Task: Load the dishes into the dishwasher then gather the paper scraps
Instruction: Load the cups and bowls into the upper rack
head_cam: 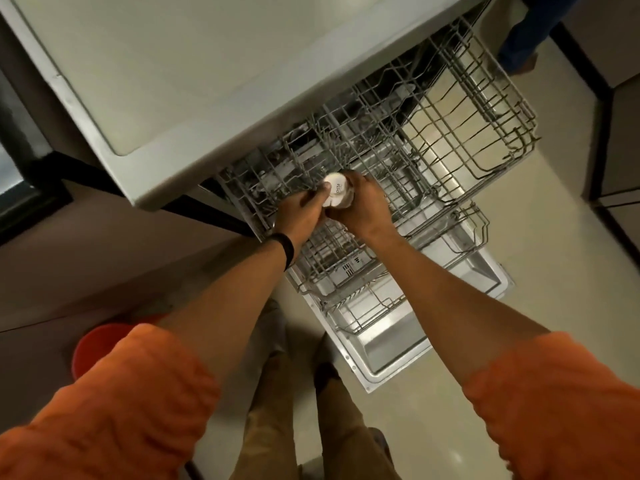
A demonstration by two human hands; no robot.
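Reaching from orange sleeves (131, 403), both hands are brought together round a white cup (335, 194), which is held upside down so that its printed base faces up. The cup is found at the near edge of the upper rack (450, 133), just out from the front edge of the worktop (173, 81); whether it touches the wires cannot be told. The grip of the left hand (301, 216) is curled against the cup's left side, with the thumb laid on the rim of the base. The grip of the right hand (363, 206) is wrapped round the cup's right side, its fingers closed on the wall. A black wristband (288, 250) is worn on the left wrist. The upper rack is drawn well out from under the worktop, and most of its grey wire bays are seen bare. Beneath it, the lower rack (367, 306) is pulled out over the lowered dishwasher door (391, 355), whose steel inner face is lit. A red bucket (93, 348) is set on the floor (554, 271) near the left arm, partly hidden by the sleeve. Tan trousers and dark shoes are seen beside the door's near corner. A second person's leg (526, 29) in blue is caught beyond the far side of the upper rack.
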